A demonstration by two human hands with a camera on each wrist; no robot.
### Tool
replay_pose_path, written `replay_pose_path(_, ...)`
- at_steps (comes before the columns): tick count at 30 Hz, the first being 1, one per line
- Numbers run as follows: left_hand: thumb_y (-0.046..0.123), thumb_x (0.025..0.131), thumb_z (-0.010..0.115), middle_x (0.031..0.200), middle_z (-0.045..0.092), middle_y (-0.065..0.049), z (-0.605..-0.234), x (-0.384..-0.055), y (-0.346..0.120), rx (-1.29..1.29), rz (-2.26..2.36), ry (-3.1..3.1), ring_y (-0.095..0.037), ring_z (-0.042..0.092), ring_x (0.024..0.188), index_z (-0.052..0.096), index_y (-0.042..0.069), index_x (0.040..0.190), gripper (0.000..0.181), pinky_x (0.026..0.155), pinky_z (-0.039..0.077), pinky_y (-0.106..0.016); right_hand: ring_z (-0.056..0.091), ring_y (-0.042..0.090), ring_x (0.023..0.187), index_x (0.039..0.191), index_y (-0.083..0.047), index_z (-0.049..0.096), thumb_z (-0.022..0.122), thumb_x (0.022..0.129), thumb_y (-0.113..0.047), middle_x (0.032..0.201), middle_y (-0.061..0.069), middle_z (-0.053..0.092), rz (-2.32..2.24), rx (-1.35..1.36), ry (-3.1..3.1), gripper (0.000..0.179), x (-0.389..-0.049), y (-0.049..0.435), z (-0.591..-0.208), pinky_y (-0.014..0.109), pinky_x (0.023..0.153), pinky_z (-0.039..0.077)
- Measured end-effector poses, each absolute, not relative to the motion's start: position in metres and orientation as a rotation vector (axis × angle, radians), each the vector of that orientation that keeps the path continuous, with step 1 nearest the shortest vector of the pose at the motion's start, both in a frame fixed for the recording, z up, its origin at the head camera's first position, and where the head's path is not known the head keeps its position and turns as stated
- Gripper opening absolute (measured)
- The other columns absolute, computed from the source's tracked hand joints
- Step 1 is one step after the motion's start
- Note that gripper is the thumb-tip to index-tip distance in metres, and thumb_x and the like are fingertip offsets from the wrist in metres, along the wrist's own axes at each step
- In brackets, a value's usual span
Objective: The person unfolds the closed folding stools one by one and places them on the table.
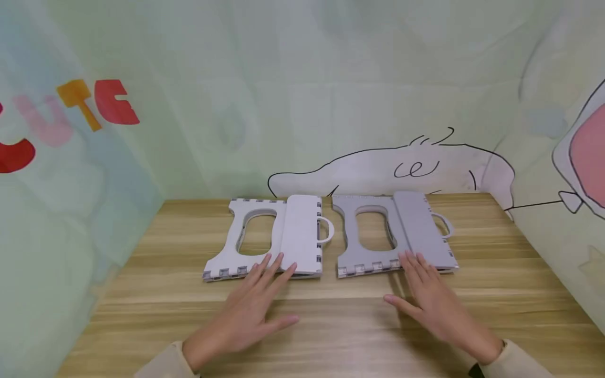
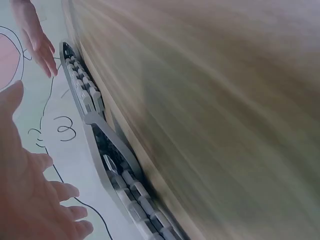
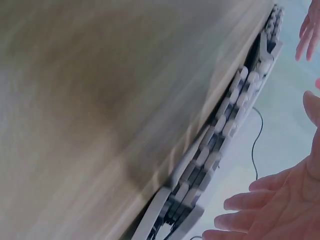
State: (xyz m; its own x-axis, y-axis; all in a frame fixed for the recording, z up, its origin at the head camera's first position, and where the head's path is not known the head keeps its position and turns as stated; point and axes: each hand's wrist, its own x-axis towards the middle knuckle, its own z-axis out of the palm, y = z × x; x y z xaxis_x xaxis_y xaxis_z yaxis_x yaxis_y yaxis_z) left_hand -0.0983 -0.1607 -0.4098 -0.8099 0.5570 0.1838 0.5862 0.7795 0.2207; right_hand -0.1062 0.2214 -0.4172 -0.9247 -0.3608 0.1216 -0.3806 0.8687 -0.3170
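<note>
Two folded plastic step stools lie flat side by side on the wooden table. The white folding stool (image 1: 301, 236) is on the left and the grey folding stool (image 1: 421, 231) on the right, each with an oval cut-out and a small loop handle at its right side. My left hand (image 1: 251, 310) hovers by the white stool's near edge, fingers spread and straight. Near the grey stool's front edge is my right hand (image 1: 437, 307), fingers extended, thumb apart. Both wrist views show a gap between the hands and the hinged stool edges, and neither hand holds anything.
The wooden table (image 1: 350, 325) runs up to a printed cloth backdrop (image 1: 302, 105) behind it, with more cloth at both sides. A narrow gap separates the two stools. Beige sleeves (image 1: 167, 362) cover the forearms.
</note>
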Motion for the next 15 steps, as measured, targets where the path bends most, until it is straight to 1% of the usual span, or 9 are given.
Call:
replay_pose_path(5,0.068,0.095,0.047,0.167,0.003,-0.004,-0.407,-0.103,-0.15,-0.954,-0.463,-2.868,-0.025,0.0,0.152,0.017,0.025,0.161,0.085,0.12,0.015,-0.05,0.02,0.049,0.144,0.153,0.007,0.025,0.055,0.098,-0.054,0.157,0.029,0.024,0.566,0.509,-2.954,0.088,-0.115,0.231,-0.414,0.064,0.114,0.021)
replay_pose_path(8,0.067,0.096,0.046,0.166,0.001,-0.003,-0.406,-0.107,-0.143,-0.992,-0.474,-2.863,-0.027,0.002,0.152,0.015,0.024,0.161,0.084,0.12,0.015,-0.049,0.022,0.05,0.143,0.153,0.009,0.026,0.055,0.1,-0.05,0.156,0.031,0.025,0.624,0.441,-2.934,0.084,-0.12,0.237,-0.412,0.066,0.112,0.022)
replay_pose_path(11,0.064,0.097,0.049,0.166,-0.001,-0.003,-0.407,-0.112,-0.134,-1.038,-0.489,-2.854,-0.031,0.005,0.152,0.014,0.023,0.162,0.084,0.12,0.016,-0.049,0.022,0.052,0.142,0.152,0.011,0.026,0.053,0.102,-0.047,0.155,0.033,0.026,0.693,0.382,-2.917,0.08,-0.127,0.245,-0.409,0.067,0.11,0.023)
replay_pose_path(15,0.061,0.097,0.05,0.166,-0.004,-0.003,-0.407,-0.118,-0.122,-1.088,-0.508,-2.853,-0.03,0.004,0.152,0.01,0.024,0.162,0.085,0.12,0.015,-0.046,0.024,0.054,0.14,0.152,0.012,0.025,0.048,0.105,-0.044,0.154,0.036,0.025,0.779,0.315,-2.907,0.076,-0.138,0.256,-0.404,0.069,0.108,0.025)
